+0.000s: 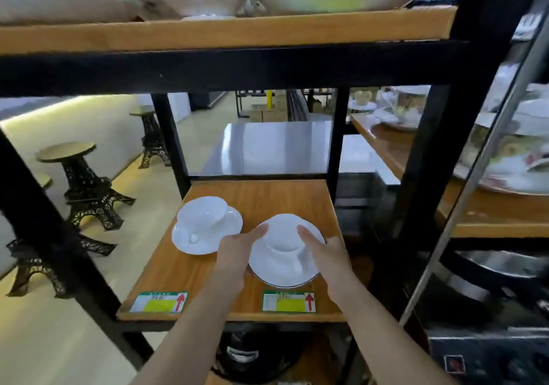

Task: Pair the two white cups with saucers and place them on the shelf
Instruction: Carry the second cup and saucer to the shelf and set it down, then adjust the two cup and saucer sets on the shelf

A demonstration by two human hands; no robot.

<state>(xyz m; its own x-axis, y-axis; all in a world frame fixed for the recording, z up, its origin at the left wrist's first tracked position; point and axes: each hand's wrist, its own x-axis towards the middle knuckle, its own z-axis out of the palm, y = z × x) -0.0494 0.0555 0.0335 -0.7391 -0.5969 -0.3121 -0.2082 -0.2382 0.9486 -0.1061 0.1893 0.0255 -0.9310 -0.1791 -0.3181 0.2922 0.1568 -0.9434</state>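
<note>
Two white cups sit on saucers on the wooden shelf (261,197). The left cup (202,214) rests on a plain white saucer (205,242). The right cup (282,239) stands on a dark-rimmed saucer (285,277) near the shelf's front. My left hand (237,254) lies against the left edge of that saucer, fingers extended toward the cup. My right hand (323,254) lies over its right edge, fingers pointing at the cup. Whether the hands grip the saucer or only touch it is unclear.
Two green-yellow price labels (160,301) (289,301) are stuck on the shelf front. Black uprights (416,176) frame the bay. Floral dishes fill the upper shelf (208,31) and a shelf to the right (490,206). Tower-shaped stools (86,188) stand on the floor at left.
</note>
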